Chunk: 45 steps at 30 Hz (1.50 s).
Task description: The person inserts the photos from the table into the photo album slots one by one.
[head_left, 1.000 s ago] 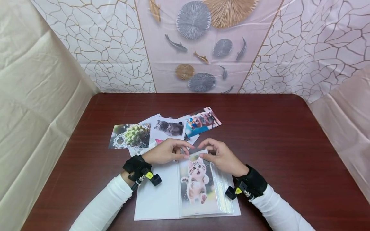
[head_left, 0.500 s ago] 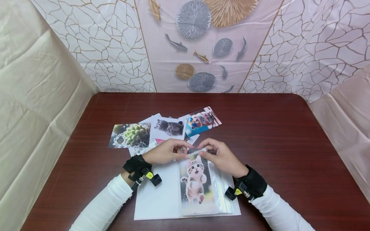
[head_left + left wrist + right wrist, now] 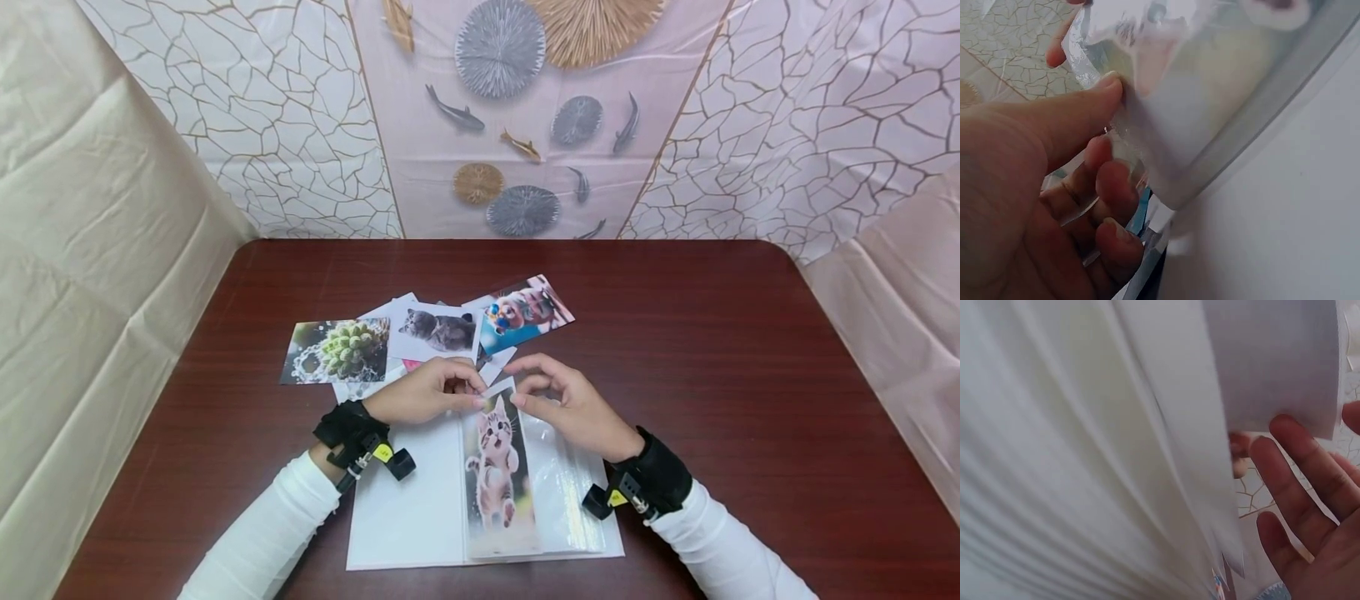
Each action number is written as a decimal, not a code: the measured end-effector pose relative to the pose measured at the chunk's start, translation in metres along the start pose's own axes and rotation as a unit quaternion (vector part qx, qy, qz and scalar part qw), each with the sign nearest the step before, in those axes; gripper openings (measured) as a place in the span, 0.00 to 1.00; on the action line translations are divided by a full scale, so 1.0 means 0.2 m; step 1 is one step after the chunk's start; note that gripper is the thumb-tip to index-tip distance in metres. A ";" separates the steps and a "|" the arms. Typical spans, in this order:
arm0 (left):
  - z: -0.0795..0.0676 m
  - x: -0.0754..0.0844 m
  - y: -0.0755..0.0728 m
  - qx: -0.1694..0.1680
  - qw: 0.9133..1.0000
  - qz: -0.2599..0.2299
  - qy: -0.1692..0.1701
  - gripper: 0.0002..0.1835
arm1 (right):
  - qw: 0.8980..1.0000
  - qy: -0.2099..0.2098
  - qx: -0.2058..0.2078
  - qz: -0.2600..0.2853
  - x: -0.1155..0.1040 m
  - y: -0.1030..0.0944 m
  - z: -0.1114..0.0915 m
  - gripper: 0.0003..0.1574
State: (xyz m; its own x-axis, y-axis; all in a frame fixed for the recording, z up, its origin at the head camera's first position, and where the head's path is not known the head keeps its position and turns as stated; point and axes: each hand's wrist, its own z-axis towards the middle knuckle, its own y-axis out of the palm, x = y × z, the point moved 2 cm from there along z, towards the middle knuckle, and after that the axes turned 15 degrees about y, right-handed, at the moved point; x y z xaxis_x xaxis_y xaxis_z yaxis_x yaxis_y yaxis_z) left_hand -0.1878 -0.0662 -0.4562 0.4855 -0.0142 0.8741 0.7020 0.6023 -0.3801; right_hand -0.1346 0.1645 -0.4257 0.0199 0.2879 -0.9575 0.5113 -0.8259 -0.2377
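In the head view a photo album lies spread out on the table, its left side plain white. A kitten photo lies at its clear plastic sleeve page, its right edge turned up and leftward. My left hand pinches the top of the sleeve; the left wrist view shows the thumb on the clear film, fingers behind. My right hand holds the photo's top right corner between thumb and fingers. In the right wrist view its fingertips touch a pale sheet. How far the photo sits inside the sleeve cannot be told.
Loose photos lie beyond the album: a cactus photo, a grey cat photo and a colourful photo at the right, with more prints partly under them. Patterned cloth hangs behind the dark red table.
The right edge of the kitten photo has swung up and left, so it looks narrower. More bare sleeve shows at its right. The left hand has shifted slightly left; fingertips have parted.
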 end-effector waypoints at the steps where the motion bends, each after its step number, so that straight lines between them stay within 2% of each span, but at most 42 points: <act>1: 0.00 0.00 0.00 0.003 1.000 0.000 0.002 0.06 | 1.000 0.001 -0.002 0.000 0.00 0.00 0.00 0.24; 5: -0.02 0.01 -0.02 0.013 1.000 -0.008 -0.004 0.06 | 1.000 0.006 -0.014 0.000 -0.01 0.01 0.00 0.26; 12: -0.04 0.05 -0.04 -0.002 0.998 -0.057 -0.033 0.11 | 0.999 0.000 -0.047 0.008 0.01 0.01 0.01 0.25; 17: -0.06 0.07 -0.06 0.003 0.994 -0.099 -0.038 0.16 | 0.998 0.021 -0.055 -0.012 0.02 0.02 0.03 0.22; 19: -0.08 0.08 -0.08 0.007 0.994 -0.101 -0.036 0.18 | 0.998 0.029 -0.051 -0.024 0.02 0.02 0.04 0.21; 27: -0.19 0.07 -0.13 0.041 0.998 -0.041 -0.016 0.18 | 0.997 0.041 -0.042 -0.053 0.03 0.02 0.05 0.18; 33: -0.27 0.08 -0.16 0.066 0.997 -0.005 -0.044 0.19 | 0.996 0.041 -0.023 -0.073 0.04 0.01 0.05 0.15; 39: -0.35 0.09 -0.18 0.110 0.991 0.041 -0.068 0.16 | 0.996 0.037 -0.016 -0.080 0.04 0.01 0.05 0.14; 45: -0.40 0.08 -0.19 0.108 0.989 0.072 -0.075 0.10 | 0.995 0.038 -0.015 -0.096 0.04 0.02 0.05 0.15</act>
State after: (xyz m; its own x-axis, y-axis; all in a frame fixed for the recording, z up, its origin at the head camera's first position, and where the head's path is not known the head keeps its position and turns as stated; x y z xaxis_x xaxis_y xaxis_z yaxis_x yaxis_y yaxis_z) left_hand -0.1643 -0.1532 -0.4513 0.4778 0.1939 0.8568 0.4948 0.7465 -0.4449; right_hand -0.1410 0.1593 -0.4356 -0.0158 0.4755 -0.8796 0.5368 -0.7382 -0.4087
